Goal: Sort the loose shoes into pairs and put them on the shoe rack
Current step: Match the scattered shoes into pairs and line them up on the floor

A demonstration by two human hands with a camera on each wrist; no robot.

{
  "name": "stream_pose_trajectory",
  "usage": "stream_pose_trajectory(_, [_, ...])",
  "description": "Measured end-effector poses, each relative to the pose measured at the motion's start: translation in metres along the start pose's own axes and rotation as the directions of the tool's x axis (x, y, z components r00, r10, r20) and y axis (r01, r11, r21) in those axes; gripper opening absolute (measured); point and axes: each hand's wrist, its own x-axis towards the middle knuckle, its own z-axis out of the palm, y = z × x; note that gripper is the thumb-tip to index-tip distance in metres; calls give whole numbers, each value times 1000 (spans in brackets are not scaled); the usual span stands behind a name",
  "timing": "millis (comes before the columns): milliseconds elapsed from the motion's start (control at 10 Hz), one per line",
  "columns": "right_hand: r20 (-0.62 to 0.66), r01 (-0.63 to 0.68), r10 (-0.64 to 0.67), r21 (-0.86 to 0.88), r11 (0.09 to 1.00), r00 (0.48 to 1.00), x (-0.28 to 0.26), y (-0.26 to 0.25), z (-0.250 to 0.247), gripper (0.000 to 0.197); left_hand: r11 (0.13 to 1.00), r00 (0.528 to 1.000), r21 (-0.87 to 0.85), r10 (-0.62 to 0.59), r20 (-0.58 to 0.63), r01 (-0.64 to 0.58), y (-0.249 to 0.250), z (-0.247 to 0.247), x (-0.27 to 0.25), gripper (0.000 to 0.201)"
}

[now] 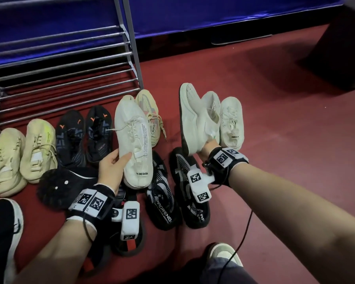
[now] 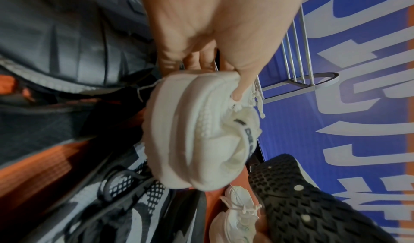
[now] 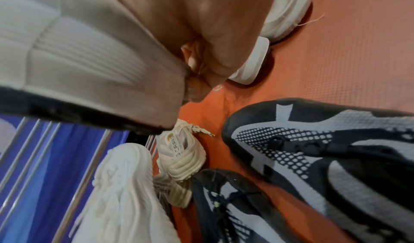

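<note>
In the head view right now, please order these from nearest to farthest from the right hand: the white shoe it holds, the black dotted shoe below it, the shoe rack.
1. White shoe, held in the right hand.
2. Black dotted shoe, just left, on the floor.
3. Shoe rack, far upper left.

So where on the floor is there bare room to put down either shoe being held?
Open red floor lies right of the white shoe lying by the right hand. A narrower bare strip runs between the shoe rack and the shoe rows. It is crowded under the left hand, where dark shoes overlap.
</note>
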Motion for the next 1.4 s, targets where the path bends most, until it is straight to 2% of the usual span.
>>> stream_pose_trajectory(100, [-5,10,-11,-78,997,1000,-37,-7,-1,54,1000,1000,-9,3,-3,-3,1,-1,0,21])
stream_pose_trajectory(300, [67,268,-260,-211,940,963,-26,8,7,18,998,999,-39,-49,-4,48,1,2,-1,23])
stream_pose_trajectory(400, [105,304,-288,-208,930,952,-15,18,9,32,997,998,-36,-64,7,64,1,4,-2,24])
stream_pose_trajectory(600, [38,256,-260,-358,898,965,-6,34,13,34,999,999,-13,-51,0,51,3,3,0,18])
stream_pose_trajectory(700, [124,228,-192,-547,805,974,-6,34,15,36,998,999,-32,-49,-23,49,5,3,3,18])
stream_pose_trajectory(800, [229,167,-37,-579,798,973,-5,34,16,25,998,999,-54,-38,-33,36,10,6,6,17])
stream_pose_trajectory(900, [30,179,-196,-558,810,980,5,29,2,35,998,1000,-55,-26,-9,25,15,14,10,18])
stream_pose_trajectory(1000, [-207,180,-422,-681,710,883,25,20,-30,30,998,1000,-60,-23,8,23,15,22,14,22])
stream_pose_trajectory(1100, [-249,87,-429,-775,626,868,51,15,-61,54,997,999,-73,-38,15,39,13,28,18,24])
stream_pose_trajectory(1200, [-254,-89,-244,-840,535,936,64,13,-74,59,996,998,-75,-52,19,54,11,33,22,27])
stream_pose_trajectory(1300, [-242,-113,-166,-826,552,956,66,14,-74,49,995,998,-85,-59,22,60,9,36,22,27])
stream_pose_trajectory(1400, [-227,-115,-183,-871,478,957,58,10,-75,39,995,998,-80,-57,29,60,10,36,20,26])
